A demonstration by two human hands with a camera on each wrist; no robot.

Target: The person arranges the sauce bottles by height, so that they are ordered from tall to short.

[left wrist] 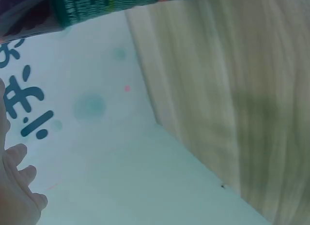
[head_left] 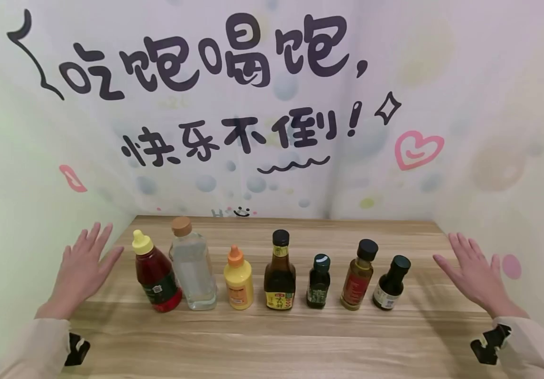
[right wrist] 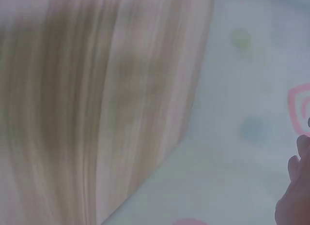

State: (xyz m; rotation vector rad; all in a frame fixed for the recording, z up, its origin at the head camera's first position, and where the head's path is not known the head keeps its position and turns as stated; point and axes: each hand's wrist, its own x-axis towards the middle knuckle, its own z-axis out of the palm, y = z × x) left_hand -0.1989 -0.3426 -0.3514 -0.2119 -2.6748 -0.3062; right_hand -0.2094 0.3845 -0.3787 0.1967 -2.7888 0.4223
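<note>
Several bottles stand in a row across the table. Leftmost is a dark red squeeze bottle [head_left: 158,281] with a yellow cap, leaning in the head view. Beside it are a clear bottle [head_left: 195,273] with a brown cap and a yellow squeeze bottle [head_left: 238,284]. A brown sauce bottle [head_left: 279,276] is in the middle. Further right come a small dark green bottle [head_left: 318,284], a red-labelled bottle [head_left: 358,279] and a small dark bottle [head_left: 389,287]. My left hand [head_left: 82,268], fingers spread, is left of the red bottle. My right hand [head_left: 477,273], also spread, is right of the row. Both hold nothing.
The wood-grain table [head_left: 272,347] ends at a white back curtain [head_left: 253,195] with black lettering. Pale side walls rise at left and right, close by the hands. Dark wrist mounts [head_left: 490,345] sit at both sleeves.
</note>
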